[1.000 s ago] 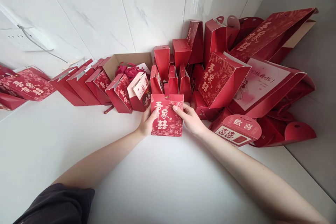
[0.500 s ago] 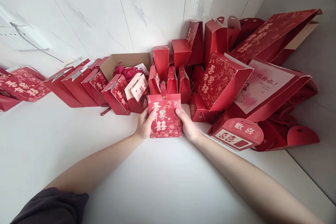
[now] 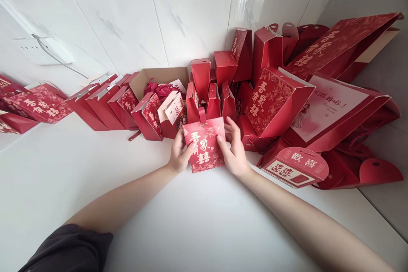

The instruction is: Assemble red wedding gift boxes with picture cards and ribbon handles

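Note:
A flat red gift bag [image 3: 207, 146] with gold characters and a floral print is upright between my hands, slightly tilted, with a red ribbon at its top edge. My left hand [image 3: 181, 153] grips its left side, thumb on the front. On the right side, my right hand [image 3: 234, 148] has its thumb on the front near the edge, while its fingers are lifted and spread beyond the edge. Just behind the bag stand small red boxes [image 3: 213, 100] and a white-topped box [image 3: 172, 108].
Several red bags [image 3: 102, 104] line the wall at left, beside an open cardboard box [image 3: 143, 77]. Larger bags [image 3: 270, 102] and a handled box [image 3: 293, 168] crowd the right. More bags [image 3: 43, 104] lie far left on the white table [image 3: 153, 229].
The view has shifted, so the surroundings sit further right. My right hand's fingers have lifted and spread away from the bag's edge, and the bag has tilted slightly.

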Demonstrator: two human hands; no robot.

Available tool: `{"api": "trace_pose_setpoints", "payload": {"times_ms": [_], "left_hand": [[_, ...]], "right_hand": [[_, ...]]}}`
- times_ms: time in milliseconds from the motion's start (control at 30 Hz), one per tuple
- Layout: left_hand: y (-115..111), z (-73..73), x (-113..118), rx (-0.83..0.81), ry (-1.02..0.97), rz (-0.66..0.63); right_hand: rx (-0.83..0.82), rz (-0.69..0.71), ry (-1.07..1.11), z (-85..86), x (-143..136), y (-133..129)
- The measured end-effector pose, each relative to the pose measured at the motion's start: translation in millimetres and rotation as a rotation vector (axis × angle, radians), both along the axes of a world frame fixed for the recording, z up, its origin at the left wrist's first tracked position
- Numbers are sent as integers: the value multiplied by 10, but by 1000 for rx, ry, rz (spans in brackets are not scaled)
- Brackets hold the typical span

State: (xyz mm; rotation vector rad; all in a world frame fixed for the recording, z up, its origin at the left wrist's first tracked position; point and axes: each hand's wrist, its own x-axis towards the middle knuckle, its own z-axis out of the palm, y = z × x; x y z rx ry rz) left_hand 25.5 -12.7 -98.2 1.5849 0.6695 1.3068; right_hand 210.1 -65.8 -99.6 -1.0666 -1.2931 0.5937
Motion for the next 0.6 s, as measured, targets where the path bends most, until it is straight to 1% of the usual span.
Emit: {"api": "trace_pose_setpoints", "payload": {"times_ms": [67, 133, 200, 267, 300, 367, 500, 600], "left_hand": [[9, 144, -19, 46, 14, 15], [11, 332, -40, 77, 107, 29], [0, 510, -55, 152, 237, 26], [-22, 627, -60, 247, 333, 42], [-35, 657, -57, 278, 363, 55], [-57, 672, -48, 292, 396, 79], [-70, 640, -32, 281, 415, 94], [-59, 639, -34, 281, 396, 72]], "right_hand": [[163, -42, -160, 62, 24, -29], [285, -64, -319, 113, 45, -56], [344, -63, -425, 139, 49, -83], [345, -48, -478, 139, 34, -109], [335, -41, -491, 133, 22, -120], [324, -32, -497, 122, 1, -134], [340, -19, -516, 110, -8, -137], [349, 6, -529, 111, 1, -133]]}}
